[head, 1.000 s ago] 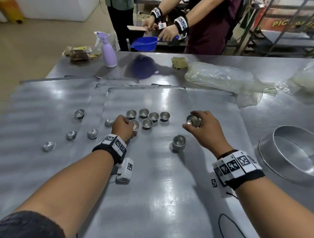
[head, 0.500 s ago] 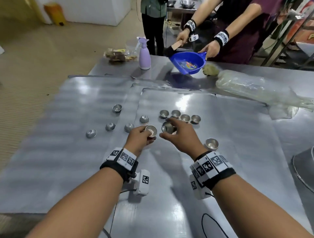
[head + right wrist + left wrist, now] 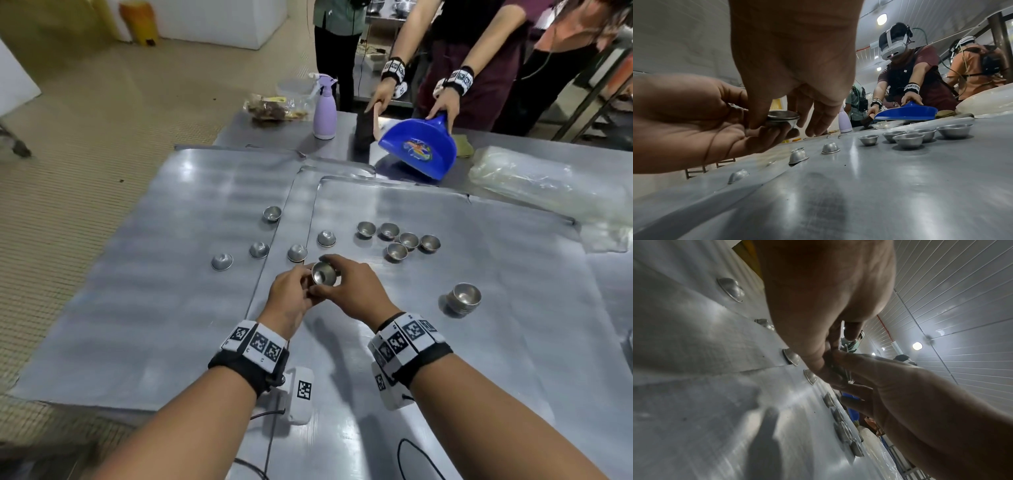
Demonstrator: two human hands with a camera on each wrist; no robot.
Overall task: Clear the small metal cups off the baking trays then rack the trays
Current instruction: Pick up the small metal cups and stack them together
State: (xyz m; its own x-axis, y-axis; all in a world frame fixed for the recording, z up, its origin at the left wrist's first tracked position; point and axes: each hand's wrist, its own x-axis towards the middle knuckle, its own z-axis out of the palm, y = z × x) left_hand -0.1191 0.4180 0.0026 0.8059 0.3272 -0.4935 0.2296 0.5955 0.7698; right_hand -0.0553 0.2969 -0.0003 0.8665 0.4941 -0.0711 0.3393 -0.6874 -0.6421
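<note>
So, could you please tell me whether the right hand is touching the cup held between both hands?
Touching. The right wrist view shows the right hand with its thumb pressed against the rim of the cup.

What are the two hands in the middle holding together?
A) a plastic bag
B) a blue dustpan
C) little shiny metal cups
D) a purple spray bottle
C: the left hand and right hand meet around nested little metal cups, seen stacked in the right wrist view.

Beyond the grips, a lilac plastic spray bottle (image 3: 324,114) stands at the surface's far edge; right of it, another person tilts a blue plastic dustpan (image 3: 419,149) beside a clear plastic bag (image 3: 548,186).
</note>
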